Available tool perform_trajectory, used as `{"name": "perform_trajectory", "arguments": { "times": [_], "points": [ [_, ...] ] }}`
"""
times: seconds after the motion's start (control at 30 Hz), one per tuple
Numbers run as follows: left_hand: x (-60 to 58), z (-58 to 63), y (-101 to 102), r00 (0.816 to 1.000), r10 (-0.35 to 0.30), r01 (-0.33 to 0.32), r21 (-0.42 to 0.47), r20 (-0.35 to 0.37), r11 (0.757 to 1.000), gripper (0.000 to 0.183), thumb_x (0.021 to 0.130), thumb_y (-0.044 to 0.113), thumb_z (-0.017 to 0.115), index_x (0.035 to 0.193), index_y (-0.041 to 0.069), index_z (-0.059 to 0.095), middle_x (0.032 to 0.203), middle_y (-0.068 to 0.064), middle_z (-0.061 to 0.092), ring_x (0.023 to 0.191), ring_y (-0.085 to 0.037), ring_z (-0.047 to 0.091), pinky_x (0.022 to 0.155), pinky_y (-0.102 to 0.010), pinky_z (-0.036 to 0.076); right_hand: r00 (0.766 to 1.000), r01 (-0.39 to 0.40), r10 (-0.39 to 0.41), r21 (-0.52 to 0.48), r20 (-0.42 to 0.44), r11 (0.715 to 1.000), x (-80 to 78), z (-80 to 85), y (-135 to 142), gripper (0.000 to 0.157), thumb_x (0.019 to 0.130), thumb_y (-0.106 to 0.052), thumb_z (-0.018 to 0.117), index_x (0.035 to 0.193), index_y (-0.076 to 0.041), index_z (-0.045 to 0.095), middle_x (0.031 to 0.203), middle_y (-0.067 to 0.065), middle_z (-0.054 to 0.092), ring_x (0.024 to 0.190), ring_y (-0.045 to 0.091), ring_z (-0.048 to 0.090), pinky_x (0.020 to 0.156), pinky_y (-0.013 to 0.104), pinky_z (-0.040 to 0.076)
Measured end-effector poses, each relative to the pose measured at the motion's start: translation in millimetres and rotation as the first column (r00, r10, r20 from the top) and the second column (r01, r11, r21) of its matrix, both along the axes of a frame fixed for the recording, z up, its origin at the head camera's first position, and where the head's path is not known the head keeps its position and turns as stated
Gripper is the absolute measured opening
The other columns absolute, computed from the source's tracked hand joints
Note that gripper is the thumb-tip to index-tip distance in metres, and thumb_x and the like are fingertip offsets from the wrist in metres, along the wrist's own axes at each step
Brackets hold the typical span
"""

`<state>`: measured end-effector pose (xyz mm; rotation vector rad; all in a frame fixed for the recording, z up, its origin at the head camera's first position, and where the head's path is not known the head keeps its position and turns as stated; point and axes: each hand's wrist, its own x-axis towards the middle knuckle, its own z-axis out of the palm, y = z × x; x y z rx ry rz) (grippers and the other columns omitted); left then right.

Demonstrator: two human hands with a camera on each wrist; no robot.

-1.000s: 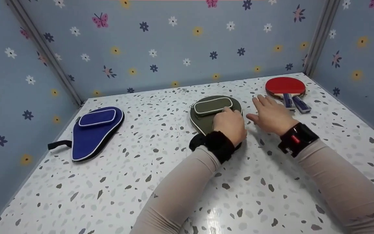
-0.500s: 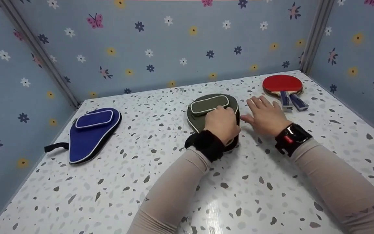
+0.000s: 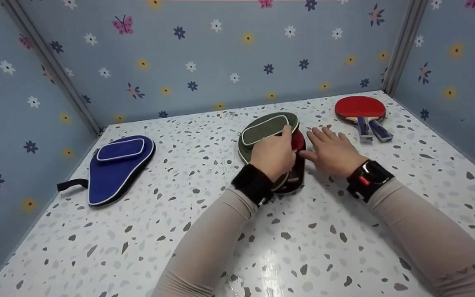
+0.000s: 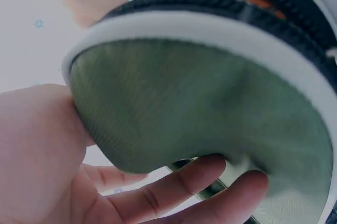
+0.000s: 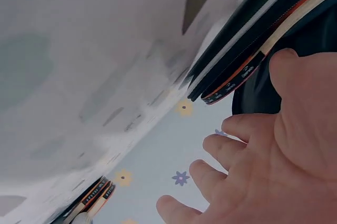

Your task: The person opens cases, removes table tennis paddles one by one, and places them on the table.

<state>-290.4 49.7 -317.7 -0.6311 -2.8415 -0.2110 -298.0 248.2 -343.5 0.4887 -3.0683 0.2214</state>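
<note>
An olive-green table tennis paddle case [image 3: 262,131] with white piping lies at mid-table. My left hand [image 3: 273,153] grips its front cover at the right side and holds it lifted. Through the gap shows the red rubber of a table tennis paddle [image 3: 298,140] inside. Up close in the left wrist view, the green cover [image 4: 200,98] bends between thumb and fingers. Just right of the case is my right hand [image 3: 334,153], fingers spread, thumb close to the case's side. The right wrist view shows the edge of the paddle [image 5: 231,87] above the case's zipper edge.
Two overlapping paddles [image 3: 360,106], red side up on top, lie at the back right. A blue paddle case [image 3: 116,171] with a black strap [image 3: 72,184] lies at the left. Flower-patterned panels [image 3: 217,53] wall the speckled table [image 3: 171,247] on three sides.
The left hand has pulled the green case's cover up and leftward, so the red paddle inside now shows. The right hand has shifted slightly left, nearer the case.
</note>
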Motion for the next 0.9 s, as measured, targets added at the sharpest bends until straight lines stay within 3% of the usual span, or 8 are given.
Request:
{"name": "perform_trajectory", "arguments": {
  "times": [0.1,0.23,0.4,0.53,0.73,0.9],
  "points": [
    [1.3,1.1,-7,1.000,-0.025,0.025,0.024,-0.003,0.999,0.075,0.108,0.037,0.070,0.171,0.014,0.036,0.103,-0.014,0.079,0.089,-0.034,0.078,0.079,-0.048,0.062,1.000,-0.002,0.002,0.001,0.001,1.000,0.1,0.3,-1,0.079,0.118,-0.051,0.042,0.172,0.004,0.025,0.178,0.029,0.022,0.165,0.051,0.015,0.126,0.076,0.014],
    [3.6,5.7,-19,0.999,-0.036,0.036,0.021,-0.011,0.999,0.074,0.108,0.027,0.067,0.174,0.020,0.034,0.104,-0.014,0.077,0.086,-0.033,0.075,0.074,-0.048,0.061,1.000,-0.007,0.007,-0.003,-0.002,1.000,0.6,1.3,-2,0.080,0.118,-0.052,0.043,0.172,0.004,0.025,0.178,0.029,0.022,0.165,0.051,0.015,0.127,0.075,0.014],
    [5.2,14.6,-40,0.999,-0.022,0.022,0.026,-0.034,0.999,0.051,0.102,0.017,0.063,0.153,0.021,0.058,0.097,-0.010,0.076,0.080,-0.031,0.072,0.067,-0.049,0.059,1.000,-0.005,0.005,-0.005,0.001,1.000,1.4,2.5,-5,0.081,0.118,-0.054,0.043,0.172,0.004,0.024,0.178,0.028,0.022,0.165,0.050,0.015,0.128,0.074,0.013],
    [3.5,21.8,-60,0.999,0.016,-0.014,0.067,-0.041,0.998,0.030,0.104,0.020,0.060,0.133,0.018,0.063,0.095,-0.011,0.073,0.079,-0.030,0.069,0.066,-0.048,0.058,1.000,-0.008,0.008,0.003,-0.001,1.000,1.7,2.1,-8,0.082,0.117,-0.055,0.044,0.172,0.004,0.025,0.178,0.028,0.022,0.165,0.050,0.016,0.128,0.072,0.014],
    [-3.0,31.5,-98,0.995,0.085,-0.077,0.129,-0.056,0.989,0.025,0.108,0.025,0.059,0.130,0.014,0.064,0.095,-0.013,0.072,0.074,-0.029,0.067,0.064,-0.048,0.056,1.000,-0.007,0.007,-0.004,-0.010,1.000,3.2,4.0,-17,0.083,0.116,-0.055,0.045,0.172,0.004,0.026,0.178,0.028,0.023,0.164,0.050,0.018,0.129,0.071,0.013],
    [-8.6,33.6,-128,0.987,0.147,-0.139,0.113,-0.062,0.984,0.022,0.110,0.028,0.057,0.118,0.010,0.068,0.087,-0.013,0.072,0.075,-0.034,0.069,0.067,-0.053,0.055,0.999,0.007,-0.007,0.019,-0.036,1.000,4.0,7.3,-28,0.082,0.116,-0.054,0.047,0.170,0.004,0.031,0.175,0.028,0.030,0.163,0.049,0.025,0.128,0.072,0.018]
  ]
}}
